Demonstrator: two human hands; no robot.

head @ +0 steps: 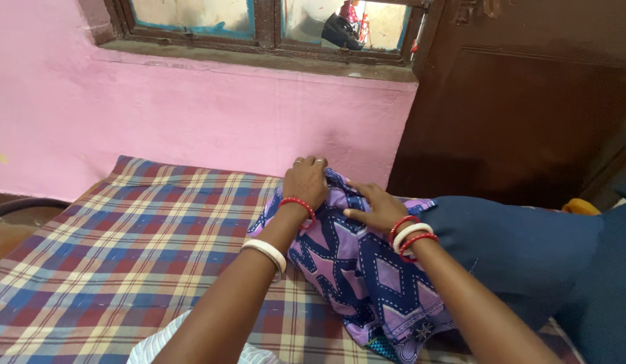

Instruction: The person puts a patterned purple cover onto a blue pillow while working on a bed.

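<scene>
The purple and navy patterned cloth (357, 269) lies bunched on the bed's checked sheet (124, 236), running from the bed's centre toward five o'clock, with a dark blue cloth (515, 249) touching it at three o'clock. It looks light, soft and limp, likely to sag and crease unless held along an edge or corner. The left hand (305, 182) has its fingers curled over the cloth's far fold at twelve o'clock, gripping it, while the right hand (373, 207) presses flat on top, fingers spread and grasping nothing.
</scene>
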